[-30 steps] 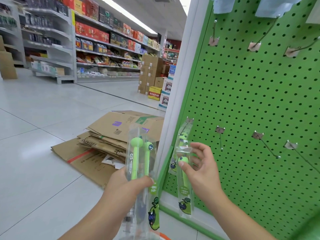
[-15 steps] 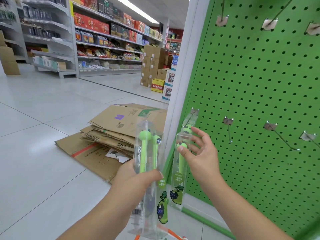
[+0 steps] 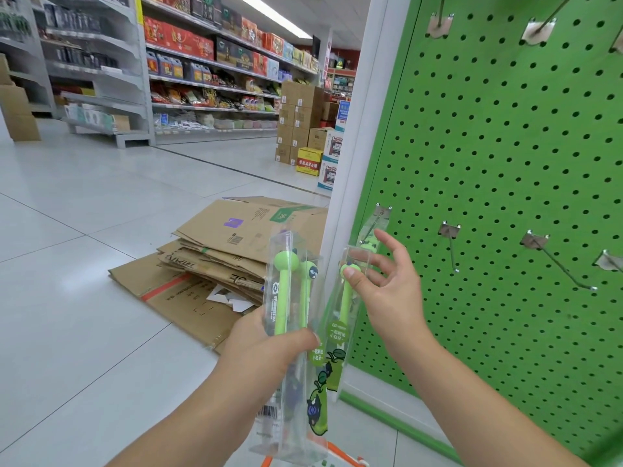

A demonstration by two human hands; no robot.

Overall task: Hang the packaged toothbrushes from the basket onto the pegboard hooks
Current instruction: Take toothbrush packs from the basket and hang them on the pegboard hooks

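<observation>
My left hand (image 3: pixel 269 345) grips a bundle of clear packages with green toothbrushes (image 3: pixel 291 298), held upright beside the pegboard's white post. My right hand (image 3: pixel 387 284) pinches the top of one packaged toothbrush (image 3: pixel 344 315) between thumb and finger, the other fingers spread. That package's top sits just below the leftmost hook (image 3: pixel 374 224) of the lower row on the green pegboard (image 3: pixel 505 146). Another clear package appears to hang on that hook behind it. An orange basket rim (image 3: pixel 337 455) shows at the bottom edge.
Bare metal hooks (image 3: pixel 451 244) (image 3: pixel 559 261) stick out of the pegboard to the right, with more hooks (image 3: pixel 539 28) above. Flattened cardboard boxes (image 3: pixel 215 264) lie on the tiled floor to the left. Stocked shelves (image 3: pixel 209 79) and stacked cartons (image 3: pixel 300 123) stand farther back.
My right hand has lifted its package up toward the leftmost lower hook. My left hand with its bundle has risen slightly. The view has tilted down and nearer the board.
</observation>
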